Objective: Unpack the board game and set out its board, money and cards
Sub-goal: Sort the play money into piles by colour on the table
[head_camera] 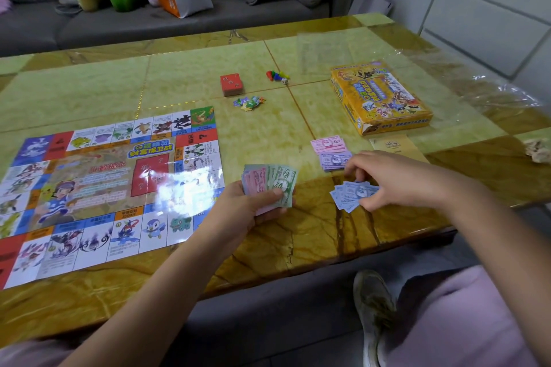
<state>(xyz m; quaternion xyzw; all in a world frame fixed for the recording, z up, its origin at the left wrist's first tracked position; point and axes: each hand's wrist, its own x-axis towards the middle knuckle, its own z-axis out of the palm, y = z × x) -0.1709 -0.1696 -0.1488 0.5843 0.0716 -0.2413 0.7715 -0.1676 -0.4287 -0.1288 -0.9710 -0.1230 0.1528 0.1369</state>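
The paper game board [98, 188] lies unfolded on the left of the table. My left hand [253, 205] grips a fan of pink and green play money [269, 183] just right of the board. My right hand [387, 179] pinches the edge of a pile of light-blue notes [347, 195] lying on the table. Beyond that pile lie a purple stack [334, 159] and a pink stack [328, 144]. A red card deck [231, 85] sits further back, with small die-cut tokens [249, 103] in front of it.
The yellow game box [380, 97] lies at the right, a beige leaflet [393, 147] before it. Coloured pawns and a die [277, 76] sit mid-table. Clear plastic wrap [477, 80] spreads at the far right. A grey sofa [149, 21] stands behind the table.
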